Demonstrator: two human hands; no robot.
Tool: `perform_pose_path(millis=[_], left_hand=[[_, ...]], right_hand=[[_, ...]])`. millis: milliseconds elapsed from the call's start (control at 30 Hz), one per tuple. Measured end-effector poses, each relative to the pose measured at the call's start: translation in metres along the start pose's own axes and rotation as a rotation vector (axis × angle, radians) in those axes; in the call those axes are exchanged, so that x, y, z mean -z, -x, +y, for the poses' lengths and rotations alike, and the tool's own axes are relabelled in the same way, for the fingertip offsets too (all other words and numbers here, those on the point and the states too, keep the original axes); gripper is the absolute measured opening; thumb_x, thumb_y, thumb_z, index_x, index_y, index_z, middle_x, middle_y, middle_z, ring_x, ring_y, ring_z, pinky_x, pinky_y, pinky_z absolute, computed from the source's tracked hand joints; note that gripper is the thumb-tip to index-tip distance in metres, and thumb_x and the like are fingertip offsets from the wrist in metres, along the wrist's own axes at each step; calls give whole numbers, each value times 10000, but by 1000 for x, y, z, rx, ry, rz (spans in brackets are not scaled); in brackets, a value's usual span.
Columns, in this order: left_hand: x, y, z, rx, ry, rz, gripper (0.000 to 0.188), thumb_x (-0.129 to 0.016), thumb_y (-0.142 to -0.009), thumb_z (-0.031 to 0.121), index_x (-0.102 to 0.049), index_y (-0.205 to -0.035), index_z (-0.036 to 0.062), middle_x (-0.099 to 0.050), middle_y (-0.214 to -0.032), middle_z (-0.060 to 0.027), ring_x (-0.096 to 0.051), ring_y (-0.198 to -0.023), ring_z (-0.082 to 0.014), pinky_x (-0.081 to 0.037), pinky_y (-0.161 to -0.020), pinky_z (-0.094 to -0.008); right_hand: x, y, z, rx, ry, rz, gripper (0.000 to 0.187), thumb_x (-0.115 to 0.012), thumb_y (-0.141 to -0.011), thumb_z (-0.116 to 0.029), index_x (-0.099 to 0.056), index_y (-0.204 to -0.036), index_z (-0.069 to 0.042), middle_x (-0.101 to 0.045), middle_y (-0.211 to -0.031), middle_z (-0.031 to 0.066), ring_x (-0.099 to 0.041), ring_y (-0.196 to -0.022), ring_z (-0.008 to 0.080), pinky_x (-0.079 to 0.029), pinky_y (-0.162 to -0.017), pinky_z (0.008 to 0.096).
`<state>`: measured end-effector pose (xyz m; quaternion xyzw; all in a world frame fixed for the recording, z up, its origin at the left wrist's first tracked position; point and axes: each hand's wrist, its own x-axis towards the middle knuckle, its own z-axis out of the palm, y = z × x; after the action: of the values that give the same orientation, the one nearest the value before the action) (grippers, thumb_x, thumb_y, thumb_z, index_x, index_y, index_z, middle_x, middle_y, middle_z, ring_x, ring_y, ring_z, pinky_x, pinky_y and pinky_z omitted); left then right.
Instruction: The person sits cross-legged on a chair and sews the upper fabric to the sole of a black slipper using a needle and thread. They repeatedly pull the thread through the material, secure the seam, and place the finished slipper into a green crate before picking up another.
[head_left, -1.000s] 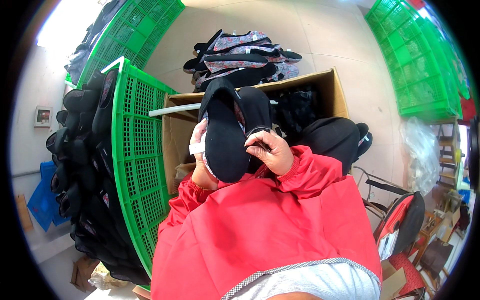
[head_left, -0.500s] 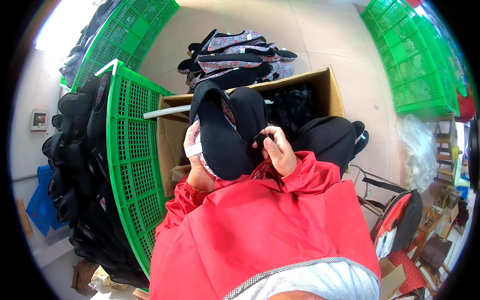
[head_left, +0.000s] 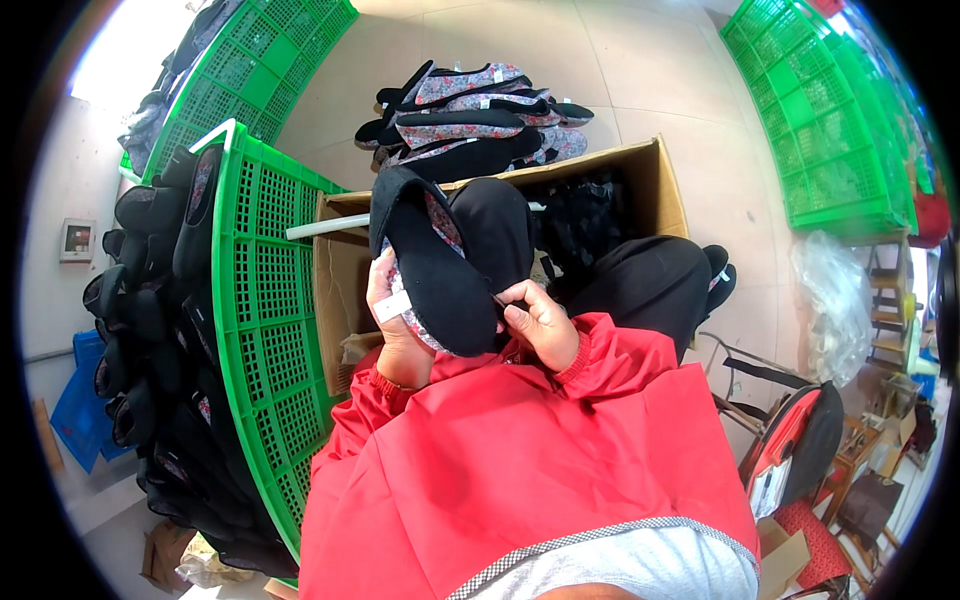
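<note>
A black cloth shoe point(head_left: 432, 270) with a flowered lining and a white tag point(head_left: 393, 306) is held over my lap. Its rounded end points toward me. My left hand point(head_left: 398, 335) is closed around the shoe's left side, with the thumb near the tag. At the right edge of the rounded end, the thumb and fingers of my right hand point(head_left: 540, 322) are pinched together. What lies between those fingertips is dark and too small to name.
An open cardboard box point(head_left: 655, 190) holding dark items stands beyond my knees. Behind it, flowered black shoes point(head_left: 470, 110) are piled on the floor. A green plastic crate point(head_left: 265, 330) stands at left beside hanging black shoes point(head_left: 165, 340). More green crates point(head_left: 815, 130) are at right.
My right hand has moved slightly left and down, against the shoe's edge; the dark piece at its fingertips shows less. The shoe has tilted a little in my left hand.
</note>
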<state>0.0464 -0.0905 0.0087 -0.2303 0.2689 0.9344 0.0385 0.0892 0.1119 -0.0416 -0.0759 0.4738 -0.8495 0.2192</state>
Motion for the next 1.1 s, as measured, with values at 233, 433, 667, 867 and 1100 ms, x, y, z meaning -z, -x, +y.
perform_pose_path(millis=[233, 433, 667, 867, 1100], left_hand=[[7, -2, -3, -101, -71, 69, 329, -546, -917, 330, -639, -1053, 46, -692, -981, -100, -674, -871, -232, -552, -810, -337], [18, -6, -6, -190, -161, 26, 293, -536, -925, 301, -626, -1053, 53, -684, -993, -93, -671, -879, -215, -549, -808, -329], [8, -2, -7, -231, -171, 47, 178, -537, -924, 198, -612, -1017, 66, -647, -929, -43, -639, -842, -156, -518, -784, -283], [7, -3, -10, -277, -176, 67, 136, -553, -911, 143, -621, -992, 59, -636, -901, -16, -619, -813, -118, -497, -760, -253], [-6, 2, -8, -394, -221, 74, 115, -563, -909, 90, -634, -985, 41, -646, -865, -4, -613, -768, -97, -490, -723, -233]], right_hand=[[-8, 0, -3, -7, 61, 88, 190, -510, -1025, -181, -494, -1117, -16, -569, -917, 17, -535, -841, 77, -450, -799, 229], [-6, 0, 2, -61, 73, 151, 195, -532, -1012, -184, -512, -1120, -22, -552, -877, 6, -514, -787, 69, -440, -741, 221], [-4, 0, 5, -80, 16, 180, 178, -535, -1009, -176, -523, -1121, -37, -547, -844, 2, -483, -729, 53, -408, -671, 195], [-6, -1, -3, -44, -68, 256, 145, -526, -1013, -193, -530, -1086, -68, -562, -798, 14, -438, -617, 48, -352, -557, 191], [9, -5, -6, -52, -201, 498, 160, -529, -1007, -194, -518, -1122, -83, -604, -838, 31, -403, -551, 29, -295, -438, 166]])
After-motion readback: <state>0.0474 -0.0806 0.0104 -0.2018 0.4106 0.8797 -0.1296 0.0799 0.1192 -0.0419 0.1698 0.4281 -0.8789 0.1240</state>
